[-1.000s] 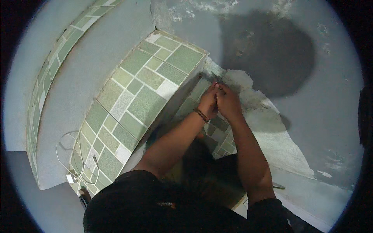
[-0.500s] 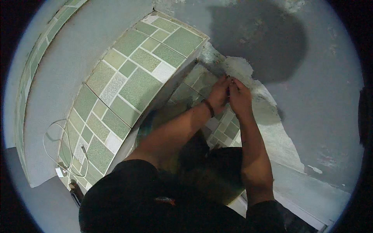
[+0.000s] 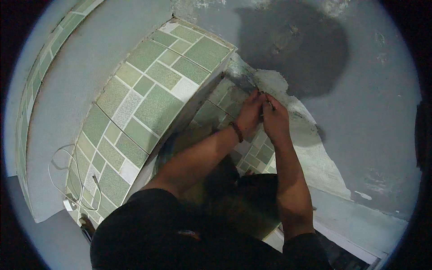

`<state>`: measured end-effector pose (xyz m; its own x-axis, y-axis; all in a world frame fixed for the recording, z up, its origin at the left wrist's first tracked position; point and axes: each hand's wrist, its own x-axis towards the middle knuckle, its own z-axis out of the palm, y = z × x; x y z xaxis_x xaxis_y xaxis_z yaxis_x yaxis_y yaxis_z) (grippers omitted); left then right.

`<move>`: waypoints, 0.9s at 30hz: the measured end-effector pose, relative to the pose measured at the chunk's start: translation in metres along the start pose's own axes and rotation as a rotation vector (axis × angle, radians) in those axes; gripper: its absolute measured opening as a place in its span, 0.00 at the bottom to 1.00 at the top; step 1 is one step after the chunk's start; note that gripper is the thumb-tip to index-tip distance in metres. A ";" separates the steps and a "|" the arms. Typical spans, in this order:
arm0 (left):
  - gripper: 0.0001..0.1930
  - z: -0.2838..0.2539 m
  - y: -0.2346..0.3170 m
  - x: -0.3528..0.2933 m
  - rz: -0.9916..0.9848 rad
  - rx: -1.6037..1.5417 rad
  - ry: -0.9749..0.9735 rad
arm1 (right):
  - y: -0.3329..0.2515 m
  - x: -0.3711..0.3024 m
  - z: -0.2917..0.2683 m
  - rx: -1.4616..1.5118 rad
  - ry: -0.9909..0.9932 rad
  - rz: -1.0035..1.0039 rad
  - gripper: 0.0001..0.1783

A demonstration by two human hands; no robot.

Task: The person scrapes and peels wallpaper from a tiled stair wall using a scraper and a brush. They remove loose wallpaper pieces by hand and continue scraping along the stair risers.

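Close together in front of me, my left hand (image 3: 249,111) and my right hand (image 3: 276,120) meet at their fingertips, both closed. A small, thin dark thing (image 3: 270,104) shows at the right fingers; its kind is too small to make out. The left fingers are pressed together beside it, and what they pinch is hidden. Around my left wrist sits a dark reddish beaded bracelet (image 3: 236,131). Both hands are above the lower tiled floor (image 3: 258,153), near the patchy wall.
To the left rises a ledge of green and white tiles (image 3: 157,105). On its near end lie a looped white cable (image 3: 100,193) and a white charger plug (image 3: 69,205). The grey wall (image 3: 373,130) with peeling plaster (image 3: 315,148) stands to the right.
Both hands stay together, with the right hand turned slightly so the thin dark thing shows more. The whole view has shifted a little.
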<state>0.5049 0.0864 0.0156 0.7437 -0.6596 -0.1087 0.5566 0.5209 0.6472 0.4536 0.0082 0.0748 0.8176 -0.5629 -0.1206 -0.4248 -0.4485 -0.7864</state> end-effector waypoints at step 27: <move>0.16 -0.015 0.009 -0.001 -0.164 -0.306 -0.026 | -0.031 -0.016 0.012 -0.253 -0.004 0.007 0.24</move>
<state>0.5152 0.0999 0.0104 0.6272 -0.7599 -0.1707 0.7563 0.5420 0.3663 0.4582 0.0400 0.0938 0.8155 -0.5644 -0.1280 -0.5137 -0.6040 -0.6093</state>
